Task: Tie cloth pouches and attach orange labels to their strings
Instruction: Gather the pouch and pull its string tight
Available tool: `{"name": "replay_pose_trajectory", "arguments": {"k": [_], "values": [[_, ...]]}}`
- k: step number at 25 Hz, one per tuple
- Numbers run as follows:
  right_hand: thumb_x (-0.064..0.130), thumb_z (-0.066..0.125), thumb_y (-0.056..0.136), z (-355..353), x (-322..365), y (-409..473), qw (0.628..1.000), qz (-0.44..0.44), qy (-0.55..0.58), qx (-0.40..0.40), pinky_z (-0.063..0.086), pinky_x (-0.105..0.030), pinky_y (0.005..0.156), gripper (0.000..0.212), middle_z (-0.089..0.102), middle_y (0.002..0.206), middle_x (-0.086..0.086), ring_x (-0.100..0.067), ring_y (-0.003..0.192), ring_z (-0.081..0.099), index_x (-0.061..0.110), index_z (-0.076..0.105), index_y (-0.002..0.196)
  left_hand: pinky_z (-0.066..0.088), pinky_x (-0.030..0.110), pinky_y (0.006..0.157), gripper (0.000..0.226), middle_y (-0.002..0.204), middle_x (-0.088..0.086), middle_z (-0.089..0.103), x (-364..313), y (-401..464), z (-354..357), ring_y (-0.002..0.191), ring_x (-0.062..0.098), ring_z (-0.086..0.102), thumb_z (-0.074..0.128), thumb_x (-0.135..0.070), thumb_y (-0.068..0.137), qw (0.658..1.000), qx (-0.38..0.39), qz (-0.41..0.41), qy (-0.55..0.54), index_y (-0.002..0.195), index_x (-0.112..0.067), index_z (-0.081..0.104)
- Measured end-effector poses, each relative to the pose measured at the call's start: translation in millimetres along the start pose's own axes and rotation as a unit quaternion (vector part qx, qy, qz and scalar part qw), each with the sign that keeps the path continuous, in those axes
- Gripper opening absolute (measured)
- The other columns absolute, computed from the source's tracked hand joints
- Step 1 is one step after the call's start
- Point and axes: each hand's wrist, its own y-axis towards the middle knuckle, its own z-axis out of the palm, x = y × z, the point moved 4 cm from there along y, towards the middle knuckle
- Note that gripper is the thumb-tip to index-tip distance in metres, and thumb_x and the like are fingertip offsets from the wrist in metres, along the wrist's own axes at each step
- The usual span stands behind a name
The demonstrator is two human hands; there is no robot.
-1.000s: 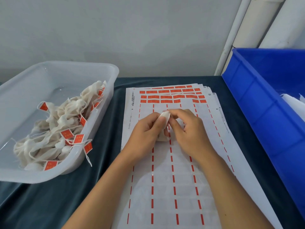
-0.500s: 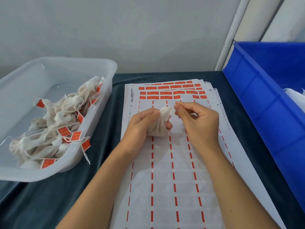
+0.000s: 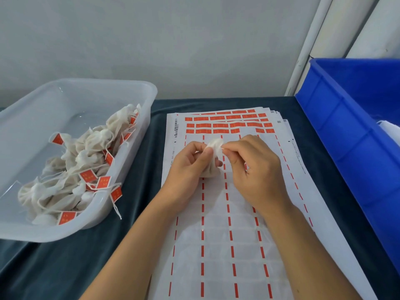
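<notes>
A small white cloth pouch [image 3: 213, 167] sits upright over the label sheets, held between both hands. My left hand [image 3: 190, 167] grips its gathered neck with thumb and fingers. My right hand [image 3: 253, 169] pinches the ruffled top of the pouch at its right side; whether it also holds the string I cannot tell. Orange labels [image 3: 220, 125] remain in rows at the far end of the stacked white label sheets [image 3: 218, 245], whose nearer part is peeled down to red dashes.
A clear plastic tub [image 3: 138, 92] at the left holds several tied pouches with orange labels [image 3: 87, 176]. A blue crate [image 3: 346, 135] stands along the right with something white inside. Dark cloth covers the table [image 3: 54, 267]. A grey wall is behind.
My right hand has moved back in against the pouch top after pulling slightly away to the right. The left hand keeps its grip on the neck.
</notes>
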Motion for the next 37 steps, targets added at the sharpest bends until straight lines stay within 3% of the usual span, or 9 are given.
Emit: {"name": "replay_pose_trajectory", "arguments": {"k": [5, 10, 15, 18, 21, 24, 27, 30, 37], "values": [[0.014, 0.067, 0.100, -13.7, -5.7, -0.7, 0.991, 0.057, 0.023, -0.119, 0.048, -0.010, 0.086, 0.012, 0.072, 0.098, -0.006, -0.009, 0.093, 0.064, 0.004, 0.072, 0.101, 0.056, 0.036, 0.094, 0.037, 0.099, -0.003, 0.072, -5.9, -5.9, 6.7, 0.097, 0.020, 0.068, 0.047, -0.052, 0.102, 0.989, 0.094, 0.001, 0.118, 0.101, -0.024, 0.072], [0.017, 0.064, 0.101, -15.0, -17.3, -2.7, 0.971, 0.179, 0.033, -0.155, 0.046, -0.004, 0.076, 0.010, 0.068, 0.093, 0.003, -0.001, 0.082, 0.061, 0.010, 0.066, 0.095, 0.054, 0.033, 0.092, 0.041, 0.090, -0.009, 0.071, -5.6, -9.4, 4.8, 0.085, 0.009, 0.068, 0.048, -0.051, 0.106, 0.984, 0.133, -0.049, 0.106, 0.082, -0.029, 0.073], [0.021, 0.065, 0.100, -2.0, -14.0, -1.6, 0.986, 0.154, 0.042, -0.035, 0.046, -0.005, 0.074, 0.006, 0.063, 0.093, 0.010, -0.001, 0.085, 0.060, 0.017, 0.064, 0.095, 0.054, 0.043, 0.100, 0.040, 0.104, 0.007, 0.071, -2.1, -6.5, -5.7, 0.100, 0.023, 0.067, 0.051, -0.046, 0.102, 0.989, 0.102, -0.043, -0.102, 0.098, -0.011, 0.073], [0.019, 0.064, 0.100, 10.5, -2.3, -2.9, 0.994, 0.088, 0.019, 0.058, 0.045, -0.008, 0.075, 0.005, 0.062, 0.093, 0.008, -0.006, 0.084, 0.057, 0.019, 0.063, 0.095, 0.055, 0.043, 0.104, 0.035, 0.103, 0.000, 0.068, -7.5, -1.7, -8.6, 0.103, 0.018, 0.065, 0.057, -0.049, 0.100, 0.979, 0.069, -0.032, -0.189, 0.110, -0.023, 0.079], [0.021, 0.061, 0.099, 15.3, 10.1, -4.2, 0.997, -0.001, 0.016, 0.071, 0.048, -0.011, 0.080, 0.010, 0.066, 0.096, 0.001, -0.009, 0.087, 0.057, 0.013, 0.067, 0.097, 0.059, 0.035, 0.096, 0.030, 0.114, -0.014, 0.076, -7.3, -0.2, -11.7, 0.110, 0.011, 0.072, 0.057, -0.055, 0.101, 0.999, 0.013, -0.014, -0.047, 0.108, -0.038, 0.080], [0.025, 0.061, 0.100, 7.3, 8.5, -1.4, 0.999, -0.014, 0.030, 0.017, 0.048, -0.012, 0.087, 0.017, 0.067, 0.099, -0.003, -0.009, 0.092, 0.058, 0.009, 0.069, 0.099, 0.053, 0.014, 0.072, 0.042, 0.079, -0.012, 0.070, -13.7, -1.3, -5.9, 0.075, 0.000, 0.065, 0.052, -0.040, 0.108, 0.993, 0.010, 0.054, 0.105, 0.072, -0.026, 0.067], [0.027, 0.061, 0.100, 5.1, 4.3, -0.3, 0.997, 0.031, 0.070, 0.016, 0.052, -0.016, 0.090, 0.017, 0.068, 0.109, 0.001, -0.009, 0.101, 0.061, 0.012, 0.068, 0.102, 0.046, 0.019, 0.062, 0.033, 0.072, 0.005, 0.060, -13.0, -2.8, 2.0, 0.066, 0.010, 0.054, 0.057, -0.036, 0.099, 0.988, 0.067, 0.057, 0.128, 0.074, -0.015, 0.062], [0.033, 0.060, 0.099, 11.3, 0.9, -2.2, 0.974, 0.126, 0.172, 0.075, 0.056, -0.015, 0.086, 0.017, 0.070, 0.106, 0.015, -0.002, 0.102, 0.066, 0.021, 0.068, 0.104, 0.040, 0.016, 0.053, 0.025, 0.065, -0.002, 0.058, -6.4, -3.3, 5.9, 0.056, 0.004, 0.048, 0.064, -0.033, 0.101, 0.979, 0.064, 0.047, 0.185, 0.080, -0.020, 0.068], [0.025, 0.069, 0.096, 10.9, -3.2, -2.6, 0.972, 0.159, 0.164, 0.059, 0.051, -0.007, 0.081, 0.004, 0.068, 0.095, 0.022, 0.002, 0.096, 0.066, 0.025, 0.070, 0.100, 0.049, 0.008, 0.062, 0.014, 0.081, -0.021, 0.070, -2.4, -4.4, 8.1, 0.082, 0.000, 0.065, 0.067, -0.031, 0.097, 0.968, -0.095, 0.044, 0.228, 0.084, -0.031, 0.070]]}}
